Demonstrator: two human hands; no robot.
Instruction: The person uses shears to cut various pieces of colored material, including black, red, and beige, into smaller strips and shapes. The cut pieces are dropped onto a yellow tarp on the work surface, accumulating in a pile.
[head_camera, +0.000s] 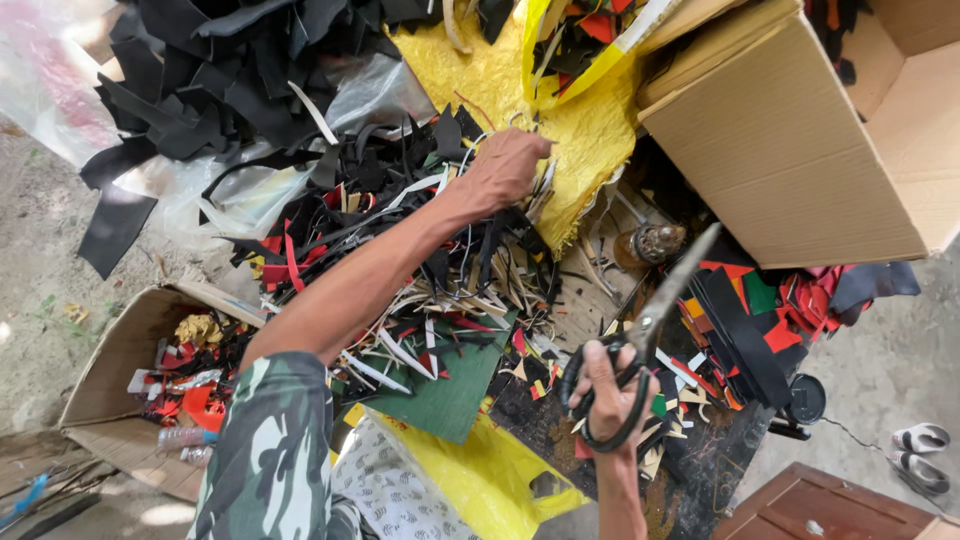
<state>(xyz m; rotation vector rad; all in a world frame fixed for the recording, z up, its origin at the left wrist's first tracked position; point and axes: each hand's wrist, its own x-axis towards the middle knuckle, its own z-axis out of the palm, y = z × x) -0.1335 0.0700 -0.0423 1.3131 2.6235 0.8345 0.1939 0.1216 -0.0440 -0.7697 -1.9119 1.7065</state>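
My left hand (508, 165) reaches far forward over a heap of thin black, red and white scrap strips (430, 270), its fingers closed on a few pale strips at the edge of a yellow sheet (590, 130). My right hand (608, 395) holds a pair of large black-handled scissors (650, 325) with the blades shut and pointing up and away to the right. My left sleeve (270, 450) is camouflage patterned. A green piece (450, 385) lies among the scraps below my left arm.
A big cardboard box (790, 140) lies on its side at upper right. A smaller open box (120, 370) of red scraps sits at lower left. Black offcuts (220, 70) pile up at the top. A sandal (920, 440) and wooden surface (820, 505) are at lower right.
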